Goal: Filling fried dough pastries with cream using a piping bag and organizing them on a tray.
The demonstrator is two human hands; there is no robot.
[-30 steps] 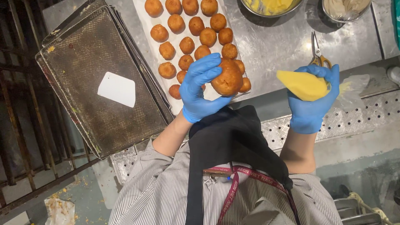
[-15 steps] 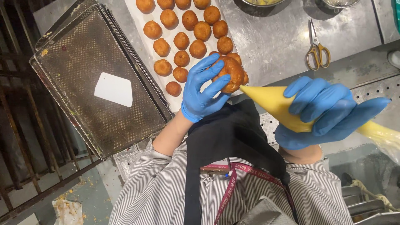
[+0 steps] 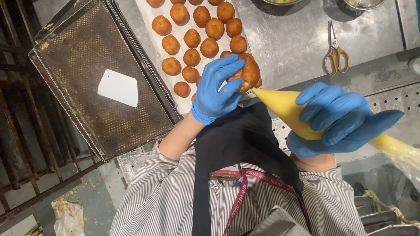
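My left hand (image 3: 216,89), in a blue glove, grips a round golden-brown fried bun (image 3: 248,72) just above the near edge of a paper-lined tray (image 3: 179,98). My right hand (image 3: 339,120), also gloved in blue, squeezes a piping bag of yellow cream (image 3: 284,109). The bag's pointed tip sits right beside the held bun, at its lower right. Several more fried buns (image 3: 199,37) lie in rows on the tray beyond my left hand.
A stack of dark perforated baking trays (image 3: 78,65) lies at the left, with a white plastic scraper (image 3: 118,87) on top. Yellow-handled scissors (image 3: 336,52) rest on the steel counter at the right. Metal bowls stand at the top edge.
My right hand has brought the piping bag up from a low grip, so its tip now reaches the bun. The left hand keeps holding the bun near the tray's edge.
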